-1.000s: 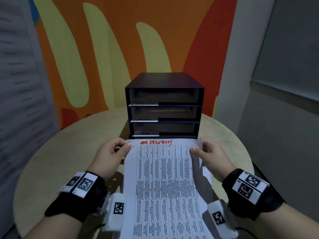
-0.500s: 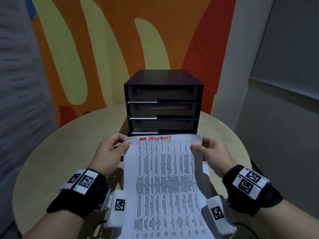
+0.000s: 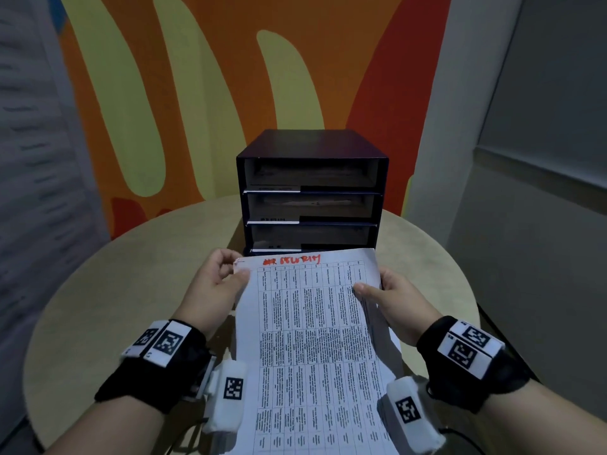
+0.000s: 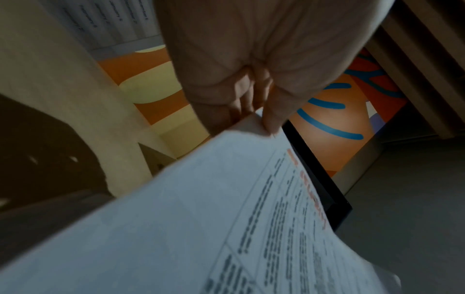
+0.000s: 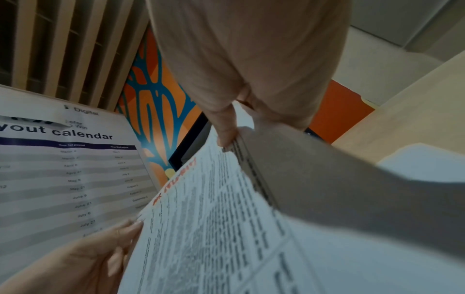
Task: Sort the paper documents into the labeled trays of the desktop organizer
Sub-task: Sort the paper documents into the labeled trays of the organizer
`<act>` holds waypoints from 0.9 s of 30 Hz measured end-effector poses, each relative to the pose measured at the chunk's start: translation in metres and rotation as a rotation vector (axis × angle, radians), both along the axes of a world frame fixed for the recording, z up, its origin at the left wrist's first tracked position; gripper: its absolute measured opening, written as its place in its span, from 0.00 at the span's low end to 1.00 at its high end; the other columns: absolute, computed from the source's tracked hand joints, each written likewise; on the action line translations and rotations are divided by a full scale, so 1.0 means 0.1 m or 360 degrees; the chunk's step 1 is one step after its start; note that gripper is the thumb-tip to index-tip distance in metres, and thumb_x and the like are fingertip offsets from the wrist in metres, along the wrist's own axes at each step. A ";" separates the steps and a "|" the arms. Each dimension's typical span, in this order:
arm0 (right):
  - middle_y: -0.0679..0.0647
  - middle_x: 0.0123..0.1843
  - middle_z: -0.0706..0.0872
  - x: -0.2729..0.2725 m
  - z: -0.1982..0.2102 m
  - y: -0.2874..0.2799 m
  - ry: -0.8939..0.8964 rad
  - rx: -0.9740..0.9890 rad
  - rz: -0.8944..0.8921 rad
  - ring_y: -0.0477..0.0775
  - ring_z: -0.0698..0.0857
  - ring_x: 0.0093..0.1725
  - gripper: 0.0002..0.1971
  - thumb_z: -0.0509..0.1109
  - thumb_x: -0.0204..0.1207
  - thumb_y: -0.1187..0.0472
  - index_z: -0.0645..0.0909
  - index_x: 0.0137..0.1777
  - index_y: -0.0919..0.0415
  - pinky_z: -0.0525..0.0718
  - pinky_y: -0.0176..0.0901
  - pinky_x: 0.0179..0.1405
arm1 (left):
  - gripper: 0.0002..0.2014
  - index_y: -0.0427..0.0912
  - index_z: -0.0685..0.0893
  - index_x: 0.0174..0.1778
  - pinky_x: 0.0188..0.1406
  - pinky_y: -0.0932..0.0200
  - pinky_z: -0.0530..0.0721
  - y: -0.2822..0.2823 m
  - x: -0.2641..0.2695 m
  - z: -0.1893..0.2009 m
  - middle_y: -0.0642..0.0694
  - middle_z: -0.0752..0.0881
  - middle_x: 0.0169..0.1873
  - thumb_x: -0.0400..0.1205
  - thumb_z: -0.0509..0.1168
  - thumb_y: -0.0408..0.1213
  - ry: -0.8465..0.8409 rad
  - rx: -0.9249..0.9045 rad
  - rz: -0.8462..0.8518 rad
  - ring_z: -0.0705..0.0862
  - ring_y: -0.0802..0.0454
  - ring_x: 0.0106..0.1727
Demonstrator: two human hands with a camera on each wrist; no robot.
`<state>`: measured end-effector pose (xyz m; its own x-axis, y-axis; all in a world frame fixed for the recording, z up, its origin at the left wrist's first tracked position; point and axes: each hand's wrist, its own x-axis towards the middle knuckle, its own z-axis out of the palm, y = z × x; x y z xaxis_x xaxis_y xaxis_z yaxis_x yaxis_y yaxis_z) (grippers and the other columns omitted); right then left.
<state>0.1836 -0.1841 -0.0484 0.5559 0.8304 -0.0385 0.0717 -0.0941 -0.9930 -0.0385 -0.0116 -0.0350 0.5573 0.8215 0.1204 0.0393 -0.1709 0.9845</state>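
My left hand point(image 3: 215, 284) and right hand point(image 3: 391, 297) each pinch a top corner of the white printed paper sheet point(image 3: 315, 356), just before the black three-tray box point(image 3: 312, 192).

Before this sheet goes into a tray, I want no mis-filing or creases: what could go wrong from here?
1. The tray labels on the organizer are too dim to read here, so the sheet with the red heading could land in the wrong tray.
2. The left hand and right hand pinch only its far corners; the long near end hangs loose and may buckle on entry.
3. A second page shows underneath and might slide in too.
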 end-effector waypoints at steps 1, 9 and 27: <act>0.62 0.54 0.91 0.02 -0.02 0.00 0.0030 -0.0053 0.0012 0.64 0.89 0.54 0.09 0.65 0.83 0.67 0.81 0.60 0.64 0.85 0.62 0.58 | 0.11 0.45 0.75 0.59 0.45 0.47 0.87 0.01 -0.01 -0.02 0.45 0.91 0.49 0.84 0.65 0.30 0.0088 -0.0136 -0.0107 0.91 0.48 0.46; 0.70 0.51 0.89 0.07 -0.22 -0.09 -0.0096 -0.0773 0.0148 0.71 0.89 0.50 0.20 0.79 0.64 0.61 0.80 0.54 0.67 0.86 0.70 0.53 | 0.22 0.44 0.69 0.66 0.53 0.35 0.86 0.11 -0.04 -0.37 0.36 0.91 0.47 0.80 0.68 0.27 0.0803 -0.0188 -0.0169 0.91 0.39 0.46; 0.69 0.40 0.90 0.60 -0.29 0.42 -0.0013 -0.0708 -0.0128 0.71 0.90 0.46 0.14 0.83 0.59 0.59 0.80 0.30 0.64 0.84 0.72 0.56 | 0.14 0.37 0.85 0.53 0.39 0.52 0.83 0.20 0.10 -0.44 0.32 0.82 0.47 0.78 0.65 0.16 0.0672 -0.0427 -0.0268 0.81 0.41 0.38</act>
